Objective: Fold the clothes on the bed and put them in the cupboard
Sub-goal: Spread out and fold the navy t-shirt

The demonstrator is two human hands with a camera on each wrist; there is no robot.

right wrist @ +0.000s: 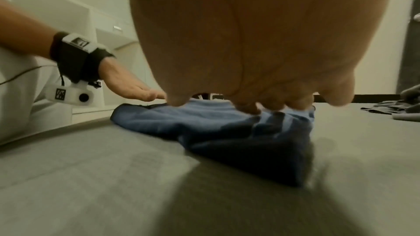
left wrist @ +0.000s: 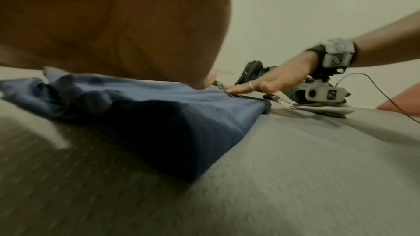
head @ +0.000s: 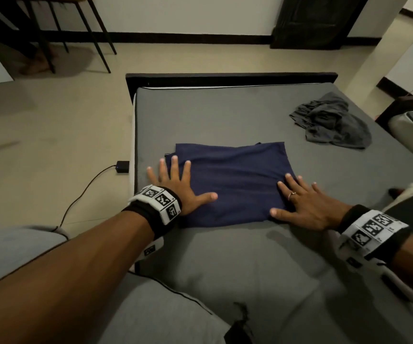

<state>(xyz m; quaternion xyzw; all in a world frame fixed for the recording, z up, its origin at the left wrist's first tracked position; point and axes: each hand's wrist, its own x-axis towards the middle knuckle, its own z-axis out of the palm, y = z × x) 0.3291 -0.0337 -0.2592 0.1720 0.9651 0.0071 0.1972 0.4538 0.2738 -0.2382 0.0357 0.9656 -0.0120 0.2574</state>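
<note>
Nearest me, I had both hands spread flat on the folded navy garment, which lay mid-bed on the grey mattress. My left hand pressed the garment's left end, my right hand its right near corner, neither gripping anything. The garment's long axis ran left to right between them, so I judged either hand equally placed for the next fold. Beyond the garment, to its far right, a crumpled grey garment waited unfolded.
</note>
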